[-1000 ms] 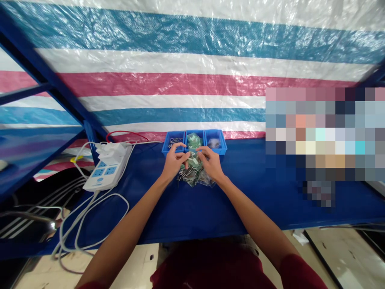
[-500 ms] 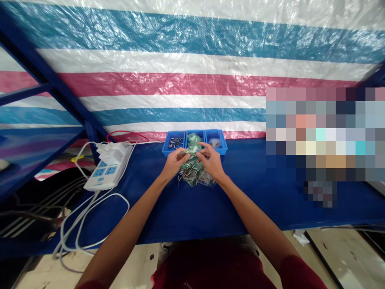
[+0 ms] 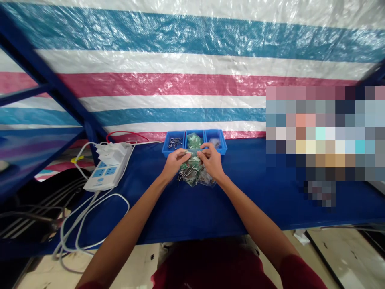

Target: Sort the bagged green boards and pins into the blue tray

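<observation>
My left hand (image 3: 173, 163) and my right hand (image 3: 213, 162) pinch a small clear plastic bag (image 3: 194, 153) between them, one at each side. Its contents are too small to make out. Right below the hands lies a heap of thin metal pins (image 3: 187, 173), mixed with green packets. Clear plastic packets (image 3: 205, 178) lie at the heap's right side, partly under my right hand. Just behind my fingers stand three joined blue bins (image 3: 165, 150). Metal pins (image 3: 175, 143) are in the left bin, green packets (image 3: 194, 140) in the middle one, clear packets (image 3: 215, 142) in the right one.
A white power strip (image 3: 104, 174) with plugged-in adapters stands on the left of the blue table (image 3: 192, 216). Its white cables (image 3: 80, 224) loop over the front edge. A striped plastic sheet (image 3: 186, 84) hangs behind the table. The right side is pixelated.
The fingers of my right hand have shifted slightly on the bag, and the bag's upper edge now looks straighter between my hands. Both arms stay in place.
</observation>
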Tool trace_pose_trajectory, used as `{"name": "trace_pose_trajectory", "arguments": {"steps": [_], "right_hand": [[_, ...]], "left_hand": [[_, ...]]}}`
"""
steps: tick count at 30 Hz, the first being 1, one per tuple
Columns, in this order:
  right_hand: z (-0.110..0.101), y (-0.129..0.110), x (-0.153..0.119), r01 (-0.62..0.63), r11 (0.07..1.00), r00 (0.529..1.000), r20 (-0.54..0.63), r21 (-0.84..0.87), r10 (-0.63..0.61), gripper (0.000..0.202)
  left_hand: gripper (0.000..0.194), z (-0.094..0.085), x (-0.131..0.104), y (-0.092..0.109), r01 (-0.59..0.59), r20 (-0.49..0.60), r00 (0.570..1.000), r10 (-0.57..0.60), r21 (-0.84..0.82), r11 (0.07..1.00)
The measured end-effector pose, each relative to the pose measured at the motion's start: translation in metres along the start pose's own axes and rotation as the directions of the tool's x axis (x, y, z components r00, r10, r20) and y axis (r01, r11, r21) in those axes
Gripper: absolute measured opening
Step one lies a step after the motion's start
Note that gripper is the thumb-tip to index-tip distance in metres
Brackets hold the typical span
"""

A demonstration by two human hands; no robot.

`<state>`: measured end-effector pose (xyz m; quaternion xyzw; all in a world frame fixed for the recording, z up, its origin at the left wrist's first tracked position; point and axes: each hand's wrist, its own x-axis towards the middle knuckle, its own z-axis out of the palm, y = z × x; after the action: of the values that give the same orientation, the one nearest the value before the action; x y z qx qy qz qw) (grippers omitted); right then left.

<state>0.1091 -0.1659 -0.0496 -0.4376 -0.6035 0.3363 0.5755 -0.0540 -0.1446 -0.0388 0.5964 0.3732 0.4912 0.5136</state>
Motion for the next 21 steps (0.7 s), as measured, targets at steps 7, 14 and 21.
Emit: {"name": "trace_pose_trajectory", "arguments": {"steps": [7,14,21], "right_hand": [[-0.0039,-0.0037,0.0030,0.172,0.979,0.985,0.017,-0.112,-0.171,0.010],[-0.0023,0.0009,0.0006,0.054,0.997,0.998,-0.014,-0.059,-0.055,0.019],[-0.0058,-0.0031,0.0015,0.246,0.947,0.969,0.069,-0.207,-0.236,0.018]], "left_hand": [[0.036,-0.0016,-0.0017,0.0035,-0.007,0.014,1.000,0.008,-0.058,0.998],[0.035,-0.0014,-0.0018,0.0007,-0.006,0.021,1.000,0.005,0.060,0.998],[0.035,-0.0033,-0.0010,0.0049,0.014,0.037,0.999,-0.011,-0.084,0.996]]}}
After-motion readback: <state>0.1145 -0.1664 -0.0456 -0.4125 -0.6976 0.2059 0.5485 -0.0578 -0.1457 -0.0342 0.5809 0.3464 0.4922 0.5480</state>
